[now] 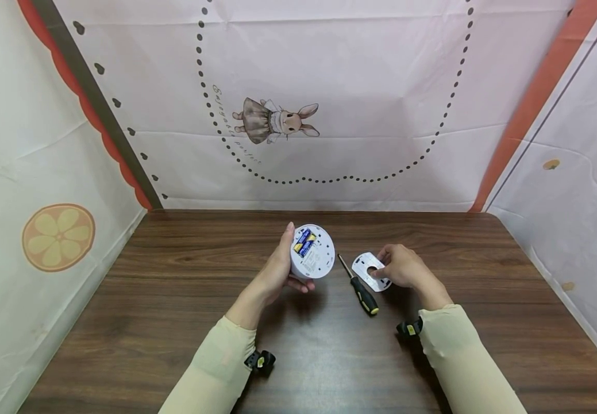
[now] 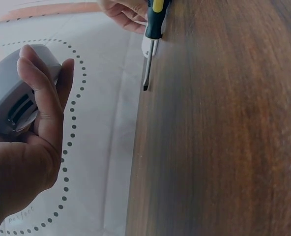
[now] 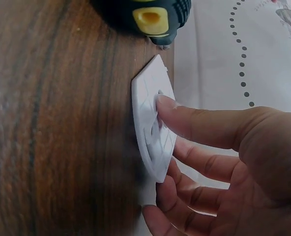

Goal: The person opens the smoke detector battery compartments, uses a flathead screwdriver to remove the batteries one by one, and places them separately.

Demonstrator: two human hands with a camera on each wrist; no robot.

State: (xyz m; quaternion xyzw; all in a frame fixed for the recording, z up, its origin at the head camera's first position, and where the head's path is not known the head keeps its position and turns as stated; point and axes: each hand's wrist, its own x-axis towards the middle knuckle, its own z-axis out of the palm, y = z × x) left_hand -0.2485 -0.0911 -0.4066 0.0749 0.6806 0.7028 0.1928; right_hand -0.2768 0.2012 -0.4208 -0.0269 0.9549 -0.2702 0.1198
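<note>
My left hand [image 1: 279,267] grips a round white detector-like device [image 1: 320,260] by its rim, raised over the table. Its back faces up in the head view and shows blue-and-yellow batteries [image 1: 305,242] in a compartment. In the left wrist view the fingers curl round the grey-looking housing [image 2: 10,91]. My right hand [image 1: 404,265] pinches a flat white mounting plate [image 1: 361,263], thumb at its central opening and fingers at its far edge. Seen from the right wrist, the plate [image 3: 148,108] stands tilted near the table surface. Between the hands lies a screwdriver [image 1: 364,296] with a black-and-yellow handle.
The brown wooden table [image 1: 174,322] carries these things. Behind it hangs a white printed cloth [image 1: 370,132] with a rabbit picture, and similar cloth covers both sides. Each wrist wears a small black camera on a strap.
</note>
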